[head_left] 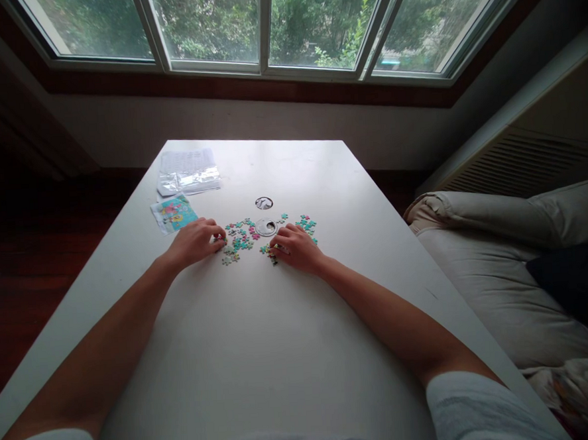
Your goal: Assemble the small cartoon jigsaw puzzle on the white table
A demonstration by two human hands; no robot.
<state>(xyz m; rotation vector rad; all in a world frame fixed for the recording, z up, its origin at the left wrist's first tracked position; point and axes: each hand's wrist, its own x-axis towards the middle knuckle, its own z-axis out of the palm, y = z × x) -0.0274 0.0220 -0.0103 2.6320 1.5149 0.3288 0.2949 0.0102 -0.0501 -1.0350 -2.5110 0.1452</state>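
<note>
Evidently the puzzle pieces lie scattered in small clusters on the white table, some right at the fingers of the left hand and others just by and partly behind the right hand. Both hands have their fingers curled and narrowly spaced, though they are too small in view to tell whether either grips a piece. Between the hands and slightly beyond them sits a round grommet, with pieces on either side.

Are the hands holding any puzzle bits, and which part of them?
It can't be told: the left hand and right hand are at the puzzle bits, too small to show any grip.
</note>
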